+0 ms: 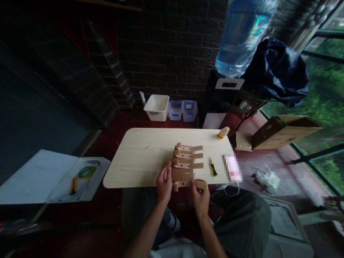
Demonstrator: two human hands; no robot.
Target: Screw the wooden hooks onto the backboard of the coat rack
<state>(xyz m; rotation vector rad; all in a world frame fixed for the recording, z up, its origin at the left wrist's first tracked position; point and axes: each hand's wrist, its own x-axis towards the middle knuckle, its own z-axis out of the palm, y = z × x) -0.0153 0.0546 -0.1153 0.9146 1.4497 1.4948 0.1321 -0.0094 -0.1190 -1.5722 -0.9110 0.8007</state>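
A brown cardboard panel (182, 175) lies near the front edge of the table, with several tan strips across it. Each strip has a rounded block at its left end and dark round dots along it. My right hand (201, 200) pinches the nearest strip (185, 184), thumb on top, at the panel's front edge. At the panel's left side, my left hand (163, 184) is closed, thumb and forefinger together; what sits between those fingertips is too small to make out. To the right lies a yellow-and-black screwdriver (213, 167), touched by neither hand.
On the pale wooden table (145, 161) are a small dark rod (147, 147), a clear jar with yellow (223, 133) and a blurred pink object (233, 167). Beyond stand plastic bins (157, 107) and a water dispenser (228, 84). A cardboard box (279, 132) sits right; an opened case (88, 179) left.
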